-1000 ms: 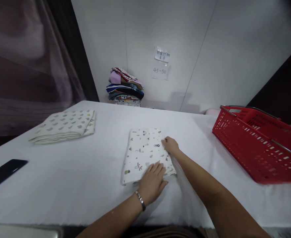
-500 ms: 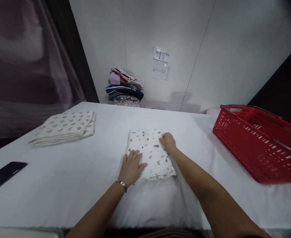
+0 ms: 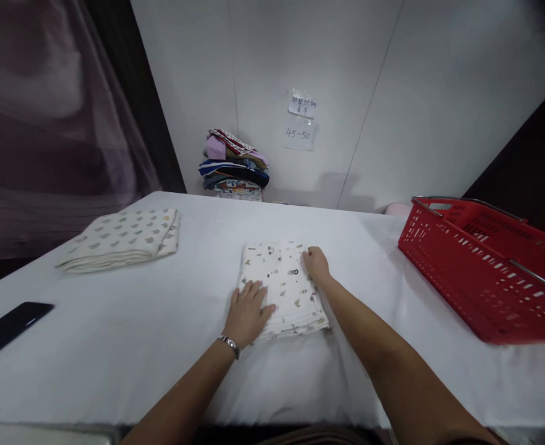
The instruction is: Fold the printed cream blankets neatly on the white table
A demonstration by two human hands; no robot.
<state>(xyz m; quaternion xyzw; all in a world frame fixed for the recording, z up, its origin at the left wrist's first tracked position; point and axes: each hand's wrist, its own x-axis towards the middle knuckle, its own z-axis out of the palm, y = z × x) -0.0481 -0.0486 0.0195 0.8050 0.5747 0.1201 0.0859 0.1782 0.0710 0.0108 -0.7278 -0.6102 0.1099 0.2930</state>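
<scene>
In the head view, a folded white cloth point(image 3: 279, 281) with small scattered prints lies on the white-covered table point(image 3: 170, 352). My left hand point(image 3: 248, 314), a metal band at its wrist, rests flat on the cloth's near left part with fingers spread. At the cloth's far right edge, my right hand point(image 3: 316, 264) has its fingers curled in and pinched on the fabric; its fingertips are partly hidden. A second folded cloth point(image 3: 124, 238), cream with grey-green motifs, lies at the table's left.
A red plastic basket point(image 3: 467, 278) with metal handles stands on the right. At the left edge lies a dark flat object point(image 3: 10, 327), like a phone. Behind the table, a stack of folded textiles point(image 3: 235, 167) stands against the wall, near paper signs point(image 3: 300, 133).
My right hand has shifted very slightly along the cloth's right edge. My left hand stays flat in place, and the cloth looks nearly the same.
</scene>
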